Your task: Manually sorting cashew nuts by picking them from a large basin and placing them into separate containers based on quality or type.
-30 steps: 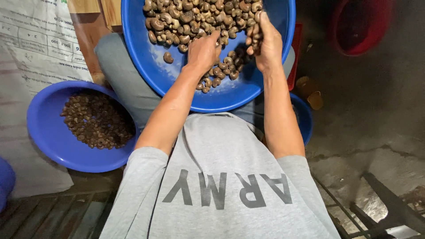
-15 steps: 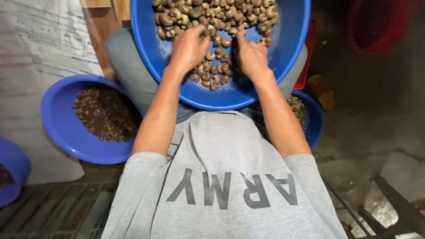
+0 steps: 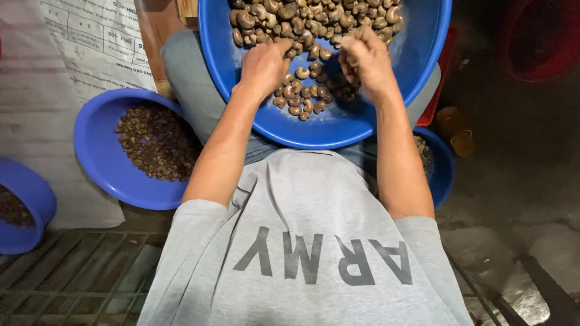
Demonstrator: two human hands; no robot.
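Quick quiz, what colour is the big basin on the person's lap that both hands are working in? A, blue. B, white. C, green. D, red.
A: the large basin on the lap is blue, holding brown curved nuts, with the left hand and right hand both down among them.

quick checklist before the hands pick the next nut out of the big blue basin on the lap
1. Big blue basin rests steady on the lap: ok.
2. Nuts lie within reach of both hands: ok.
3. Left hand is down among the nuts, palm hidden, so whether it is free to pick: cannot tell.
4. Right hand is raised with fingers curled; whether it holds a nut: cannot tell.
5. Side basin at the left has room for more: ok.
6. Smaller basin at the right is mostly hidden by the arm; room: cannot tell.
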